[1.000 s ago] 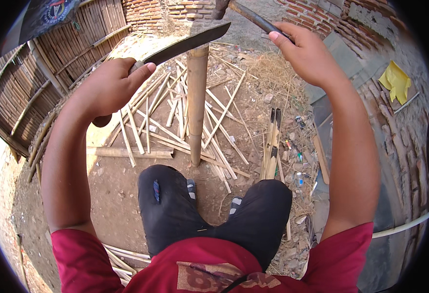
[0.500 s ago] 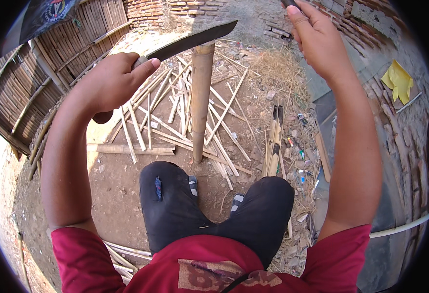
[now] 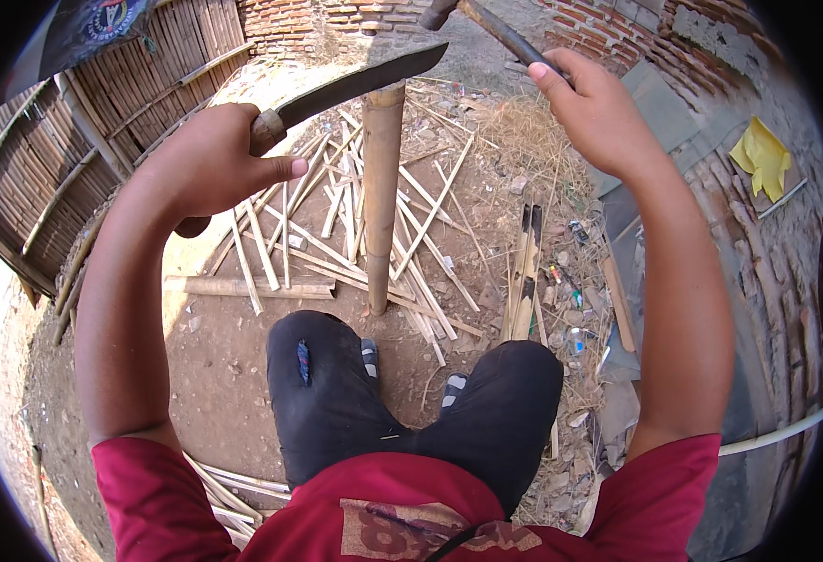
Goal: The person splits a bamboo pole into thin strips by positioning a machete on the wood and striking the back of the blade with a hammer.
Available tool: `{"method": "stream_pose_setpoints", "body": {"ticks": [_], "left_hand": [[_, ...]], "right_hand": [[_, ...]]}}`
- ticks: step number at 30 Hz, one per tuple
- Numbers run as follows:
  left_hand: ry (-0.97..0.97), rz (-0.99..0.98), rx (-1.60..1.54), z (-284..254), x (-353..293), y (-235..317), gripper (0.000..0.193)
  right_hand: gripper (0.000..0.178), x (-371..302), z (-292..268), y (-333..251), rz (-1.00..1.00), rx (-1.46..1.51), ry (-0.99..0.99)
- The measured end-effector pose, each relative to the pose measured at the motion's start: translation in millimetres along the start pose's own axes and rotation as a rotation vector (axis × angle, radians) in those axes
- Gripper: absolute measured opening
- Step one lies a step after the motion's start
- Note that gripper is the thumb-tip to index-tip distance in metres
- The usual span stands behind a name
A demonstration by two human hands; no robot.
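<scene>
My left hand (image 3: 210, 159) is wrapped round the wooden handle of a machete (image 3: 360, 86), its thumb sticking out below. The dark curved blade lies across the upper end of an upright bamboo pole (image 3: 382, 197), its tip reaching out to the right past it. Up at the right, my right hand (image 3: 591, 110) grips a hammer (image 3: 503, 36) by its dark handle. The hammer's head is raised at the top edge, above and apart from the blade tip. The pole stands on the dirt ahead of my knees.
Many split bamboo strips (image 3: 337, 201) lie scattered round the pole's foot. A bamboo length (image 3: 252, 287) lies at left, halved bamboo pieces (image 3: 524, 272) at right. A bamboo-slat wall (image 3: 177, 66) stands at left, a brick wall (image 3: 313, 23) beyond. Yellow material (image 3: 764, 157) hangs far right.
The hammer's head has come into view as my right hand moved slightly down. My left thumb has come off the blade's base, and the pole and machete have shifted slightly left.
</scene>
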State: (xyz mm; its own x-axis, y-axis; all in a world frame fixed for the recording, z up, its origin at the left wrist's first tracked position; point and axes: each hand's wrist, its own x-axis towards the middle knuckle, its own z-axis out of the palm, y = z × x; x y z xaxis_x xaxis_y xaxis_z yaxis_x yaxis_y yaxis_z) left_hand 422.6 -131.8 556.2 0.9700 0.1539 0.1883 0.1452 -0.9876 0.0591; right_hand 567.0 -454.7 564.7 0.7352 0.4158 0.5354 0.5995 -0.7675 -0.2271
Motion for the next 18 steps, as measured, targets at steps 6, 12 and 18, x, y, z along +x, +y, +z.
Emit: {"method": "stream_pose_setpoints", "body": {"ticks": [6, 12, 18], "left_hand": [[-0.031, -0.107, -0.113, -2, -5, 8, 0.035], [-0.079, -0.109, -0.083, -8, -2, 7, 0.029], [-0.038, -0.125, -0.136, -7, -1, 6, 0.028]], "right_hand": [[0.05, 1, 6, 4, 0.101, 0.132, 0.035], [0.047, 3, -4, 2, -0.025, 0.09, 0.104], [0.051, 7, -7, -8, -0.003, -0.103, -0.125]]}}
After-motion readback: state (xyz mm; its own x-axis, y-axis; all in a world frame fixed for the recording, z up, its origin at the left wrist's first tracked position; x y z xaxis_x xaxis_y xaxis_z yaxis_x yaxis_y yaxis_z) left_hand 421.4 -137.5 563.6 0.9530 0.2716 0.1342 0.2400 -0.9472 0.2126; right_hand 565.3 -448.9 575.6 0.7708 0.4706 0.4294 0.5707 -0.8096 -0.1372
